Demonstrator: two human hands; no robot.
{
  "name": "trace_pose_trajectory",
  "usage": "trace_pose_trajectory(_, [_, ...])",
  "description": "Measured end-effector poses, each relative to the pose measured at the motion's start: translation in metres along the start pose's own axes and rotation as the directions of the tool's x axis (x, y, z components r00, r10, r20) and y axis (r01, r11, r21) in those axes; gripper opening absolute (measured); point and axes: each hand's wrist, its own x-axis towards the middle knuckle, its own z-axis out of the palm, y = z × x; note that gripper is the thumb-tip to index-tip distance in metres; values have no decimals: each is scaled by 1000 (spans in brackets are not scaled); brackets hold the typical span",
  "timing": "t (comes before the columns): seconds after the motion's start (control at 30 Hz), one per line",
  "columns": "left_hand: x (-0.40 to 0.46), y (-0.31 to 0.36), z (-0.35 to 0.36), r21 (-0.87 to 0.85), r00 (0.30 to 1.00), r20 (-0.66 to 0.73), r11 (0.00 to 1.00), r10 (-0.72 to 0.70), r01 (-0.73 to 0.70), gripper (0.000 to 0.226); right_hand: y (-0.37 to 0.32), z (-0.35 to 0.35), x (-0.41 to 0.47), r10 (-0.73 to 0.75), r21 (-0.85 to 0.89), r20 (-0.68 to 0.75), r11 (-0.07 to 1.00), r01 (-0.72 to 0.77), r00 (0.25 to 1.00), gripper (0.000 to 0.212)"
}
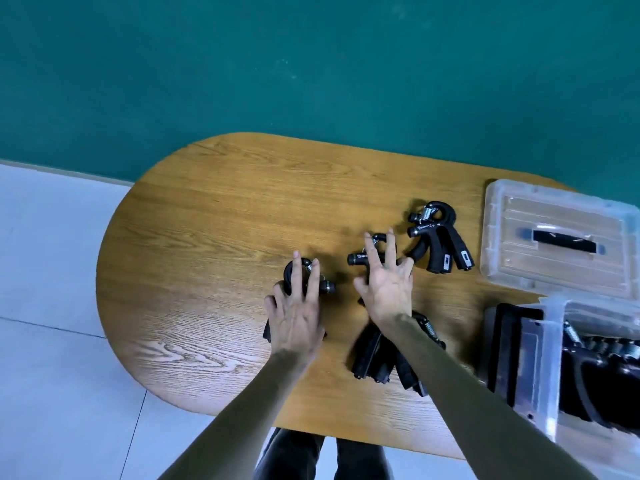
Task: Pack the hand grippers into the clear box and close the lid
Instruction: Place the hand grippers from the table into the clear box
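Note:
Black hand grippers lie on the wooden table [214, 237]. My left hand [296, 308] rests flat over one gripper [325, 285], fingers spread. My right hand [386, 282] covers another gripper [356, 259], fingers also spread. A stacked pair of grippers [438, 237] lies beyond my right hand. More grippers [374, 358] sit partly hidden under my right forearm. The clear box [550, 362] stands at the right edge with several grippers inside. Its lid [557, 237], with a black handle, lies flat behind the box.
The table is oval, with its left half bare wood. A green wall rises behind it and pale floor tiles [52, 271] lie to the left. My legs [322, 459] show below the table's near edge.

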Motion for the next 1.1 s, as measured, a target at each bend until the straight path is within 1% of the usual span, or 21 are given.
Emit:
trace_pose_trajectory(0.07, [-8,3,-12,-39,997,-69,999,-28,26,83,-1,-15,-20,26,40,10,999,-27,1000,85])
trace_pose_trajectory(0.13, [-16,11,-25,-68,994,-90,996,-55,49,68,-1,-31,-42,35,37,5,999,-35,999,84])
trace_pose_trajectory(0.17, [-21,16,-30,-71,994,-85,996,-63,57,65,-1,-37,-53,37,34,-2,999,-37,999,84])
trace_pose_trajectory(0.37, [-52,72,-84,-58,997,-65,998,-40,37,71,17,-88,-117,86,82,-132,994,-76,987,82])
trace_pose_trajectory(0.5, [-67,108,-110,-111,991,-126,992,39,-53,81,34,-121,-144,118,125,-207,988,-94,971,84])
trace_pose_trajectory(0.67, [-76,160,-137,-134,973,-188,978,132,-159,80,71,-170,-166,124,167,-303,983,-76,945,83])
trace_pose_trajectory(0.77, [-82,202,-148,-100,952,-233,969,198,-226,78,110,-192,-175,135,177,-368,982,-74,920,82])
trace_pose_trajectory(0.83, [-89,228,-148,-86,947,-231,965,221,-246,76,134,-201,-181,146,190,-391,979,-75,909,80])
trace_pose_trajectory(1.1, [-130,333,-116,-69,940,-221,957,261,-282,72,252,-209,-216,164,191,-410,977,-92,897,87])
